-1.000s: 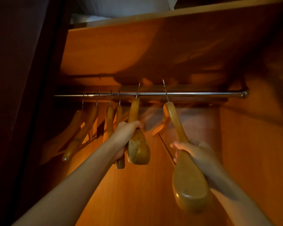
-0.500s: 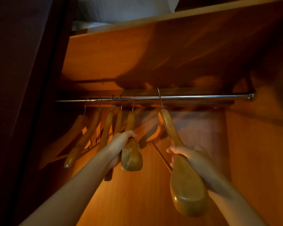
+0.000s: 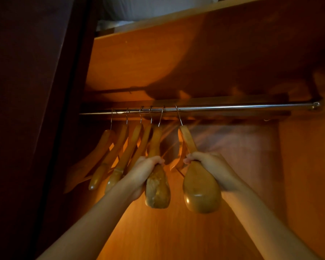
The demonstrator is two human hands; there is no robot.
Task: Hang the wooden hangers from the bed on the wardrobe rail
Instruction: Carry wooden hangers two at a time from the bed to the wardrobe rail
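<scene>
Sliding toward the frame's left along the rail [image 3: 233, 108], both came closer: your left hand [image 3: 144, 173] grips the left hanger [image 3: 158, 186], your right hand [image 3: 212, 169] grips the right hanger [image 3: 201, 192], their long ends pointing toward you.

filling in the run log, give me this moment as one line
left hand: grips fifth hanger, hooked on rail | right hand: grips sixth hanger, hooked | four more hangers: hung

Dim warm orange light, deep shadow at left, glare on rail [image 3: 233, 107], blurred shadows behind, wide-angle bending
</scene>
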